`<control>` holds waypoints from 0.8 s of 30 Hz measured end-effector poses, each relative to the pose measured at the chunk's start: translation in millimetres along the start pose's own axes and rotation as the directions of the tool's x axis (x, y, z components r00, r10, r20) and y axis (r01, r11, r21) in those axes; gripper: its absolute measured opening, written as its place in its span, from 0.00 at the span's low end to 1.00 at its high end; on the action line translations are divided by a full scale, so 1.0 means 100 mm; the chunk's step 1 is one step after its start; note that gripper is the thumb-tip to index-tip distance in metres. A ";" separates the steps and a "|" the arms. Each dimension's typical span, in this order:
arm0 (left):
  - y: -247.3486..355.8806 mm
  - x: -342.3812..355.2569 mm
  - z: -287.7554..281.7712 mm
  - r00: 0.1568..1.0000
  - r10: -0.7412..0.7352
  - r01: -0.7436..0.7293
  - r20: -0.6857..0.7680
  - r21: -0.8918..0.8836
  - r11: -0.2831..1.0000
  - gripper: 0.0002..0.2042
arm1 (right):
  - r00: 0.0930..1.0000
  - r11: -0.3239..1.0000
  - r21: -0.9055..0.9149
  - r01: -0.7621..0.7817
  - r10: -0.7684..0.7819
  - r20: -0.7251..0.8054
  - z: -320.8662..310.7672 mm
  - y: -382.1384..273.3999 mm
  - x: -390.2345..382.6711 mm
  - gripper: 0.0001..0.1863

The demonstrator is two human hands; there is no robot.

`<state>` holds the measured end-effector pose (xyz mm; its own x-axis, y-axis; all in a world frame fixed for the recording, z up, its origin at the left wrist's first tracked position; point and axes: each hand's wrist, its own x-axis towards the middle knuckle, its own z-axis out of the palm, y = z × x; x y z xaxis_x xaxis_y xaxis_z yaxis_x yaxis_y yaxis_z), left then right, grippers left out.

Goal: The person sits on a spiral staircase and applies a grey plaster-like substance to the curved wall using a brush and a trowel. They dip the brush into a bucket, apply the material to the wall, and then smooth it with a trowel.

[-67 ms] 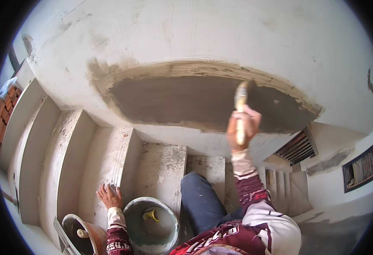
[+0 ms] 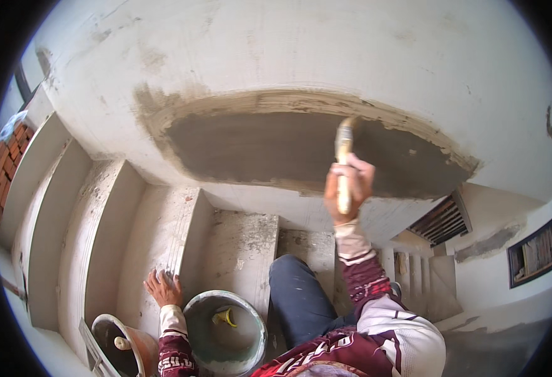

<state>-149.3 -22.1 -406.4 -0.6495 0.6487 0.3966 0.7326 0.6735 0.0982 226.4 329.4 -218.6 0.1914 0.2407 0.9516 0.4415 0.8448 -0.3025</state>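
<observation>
My right hand is closed around the pale handle of a paintbrush. The bristles are at the upper part of a dark grey patch of wet-looking plaster on the white wall. A lighter, streaky brushed band borders the patch along its top. My left hand rests with fingers spread on a stair step. Beside that hand stands a round bucket with some grey matter and a small yellow object inside.
An orange bucket with a handled tool inside stands at the lower left. Concrete steps rise to the left, where red bricks are stacked. My bent knee is on the stairs. Barred openings and lower steps lie at the right.
My right hand and the paintbrush have moved a little to the left across the plaster patch. My left hand stays on the step.
</observation>
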 end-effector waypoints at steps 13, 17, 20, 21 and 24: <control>0.11 0.05 -0.10 0.999 -0.019 0.018 0.035 0.016 1.000 0.25 | 0.940 0.917 0.399 -0.001 -0.136 0.314 2.41 -1.61 -0.44 0.13; 0.08 0.01 -0.07 1.000 -0.010 0.010 -0.009 0.023 1.000 0.26 | 0.897 0.803 0.576 -0.151 -0.133 0.421 2.47 -1.80 -0.41 0.12; 0.04 0.02 -0.06 1.000 -0.002 0.002 -0.023 0.009 1.000 0.26 | 0.929 0.841 0.527 -0.124 -0.088 0.358 2.34 -1.59 -0.28 0.13; 0.06 0.02 -0.05 1.000 -0.003 0.003 -0.009 0.005 1.000 0.26 | 0.944 0.854 0.507 -0.118 -0.061 0.323 2.24 -1.41 -0.22 0.11; 0.03 0.00 -0.08 1.000 -0.011 0.011 -0.010 0.004 1.000 0.25 | 0.984 0.923 0.384 -0.031 -0.039 0.174 1.59 -1.04 -0.03 0.07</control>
<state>-145.3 -22.5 -398.2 -0.6554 0.6375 0.4050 0.7247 0.6819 0.0992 40.3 316.4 -181.5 0.0185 0.2867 0.9578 0.0649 0.9556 -0.2873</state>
